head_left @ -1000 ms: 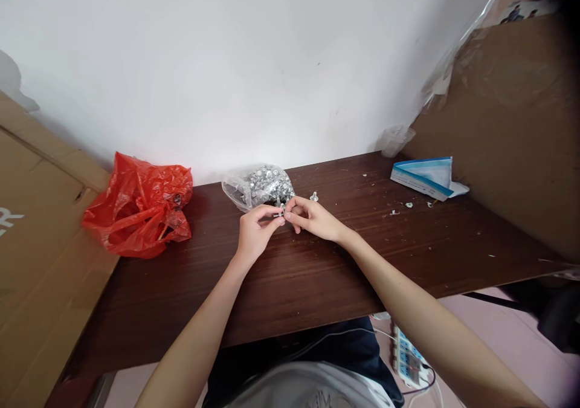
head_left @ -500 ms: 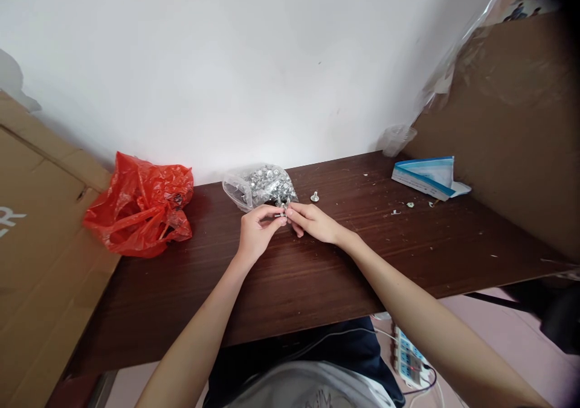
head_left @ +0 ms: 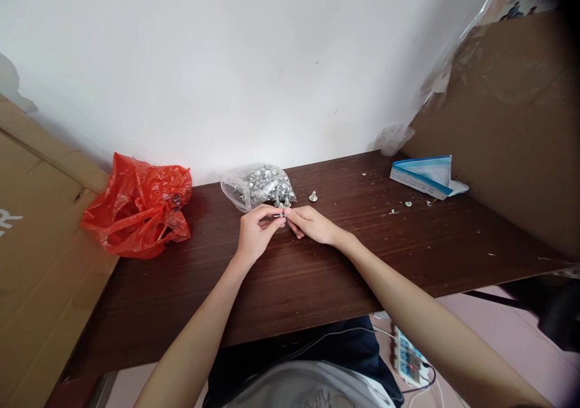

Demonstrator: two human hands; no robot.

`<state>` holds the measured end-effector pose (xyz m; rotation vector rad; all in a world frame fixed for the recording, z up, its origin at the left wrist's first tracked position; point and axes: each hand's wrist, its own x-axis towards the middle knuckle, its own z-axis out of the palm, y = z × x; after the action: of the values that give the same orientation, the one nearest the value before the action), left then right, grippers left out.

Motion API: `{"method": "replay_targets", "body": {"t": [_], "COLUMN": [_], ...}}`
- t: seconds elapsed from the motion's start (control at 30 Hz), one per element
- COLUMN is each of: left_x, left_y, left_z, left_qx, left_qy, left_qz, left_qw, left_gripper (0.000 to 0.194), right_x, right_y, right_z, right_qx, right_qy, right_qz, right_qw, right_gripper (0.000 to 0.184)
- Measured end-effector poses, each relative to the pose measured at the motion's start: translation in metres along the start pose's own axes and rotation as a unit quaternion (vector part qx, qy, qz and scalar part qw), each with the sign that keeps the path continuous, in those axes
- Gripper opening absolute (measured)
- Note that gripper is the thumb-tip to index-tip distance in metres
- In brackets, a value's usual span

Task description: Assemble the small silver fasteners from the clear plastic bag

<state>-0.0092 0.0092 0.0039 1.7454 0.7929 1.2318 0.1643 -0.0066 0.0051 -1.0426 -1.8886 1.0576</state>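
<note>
My left hand (head_left: 254,231) pinches a small metal screw (head_left: 278,216) between thumb and fingertips, its shank lying sideways. My right hand (head_left: 313,223) meets it from the other side, fingers closed at the screw's head end; the fingertips partly hide that end. Just beyond my fingertips, a few more screws (head_left: 281,204) stand on the table. Behind them lies a clear plastic bag (head_left: 272,181) full of shiny metal pieces. One wide-headed screw (head_left: 313,196) stands head-down by itself, right of the bag.
A crumpled red plastic bag (head_left: 145,208) lies at the left by a cardboard box (head_left: 40,263). On the right are a blue-and-white folded packet (head_left: 423,175), a clear plastic cup (head_left: 395,139) and small scraps on the brown table (head_left: 299,287). Below sits a power strip (head_left: 410,359).
My right fingertips have shifted slightly around the screw's head end. Both hands stay in nearly the same place, and the whole view has moved a little.
</note>
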Motion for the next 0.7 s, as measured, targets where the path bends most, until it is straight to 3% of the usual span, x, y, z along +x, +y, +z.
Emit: {"method": "replay_targets", "body": {"t": [0.17,0.4,0.57,0.7], "left_x": [0.0007,0.0003,0.0011,0.0010], "left_y": [0.0018,-0.0004,0.0012,0.0045], "left_z": [0.0015,0.0010,-0.0002,-0.0010], "left_qx": [-0.023,-0.006,0.016,0.036], "left_qy": [0.018,0.011,0.029,0.020], "left_qz": [-0.005,-0.012,0.000,0.018], "left_qw": [1.000,1.000,0.999,0.999], "left_gripper": [0.015,0.015,0.016,0.015], "right_x": [-0.0014,-0.0009,-0.0022,-0.0035], "right_y": [-0.0053,-0.0045,-0.0051,-0.0067], "right_z": [-0.0008,-0.0014,-0.0021,-0.0018], "right_qx": [-0.038,-0.068,-0.029,-0.086], "right_qy": [0.054,0.054,0.040,0.048], "right_qz": [-0.005,-0.020,-0.013,-0.020], "right_qw": [0.998,0.996,0.999,0.995], "right_gripper": [0.040,0.043,0.030,0.026]}}
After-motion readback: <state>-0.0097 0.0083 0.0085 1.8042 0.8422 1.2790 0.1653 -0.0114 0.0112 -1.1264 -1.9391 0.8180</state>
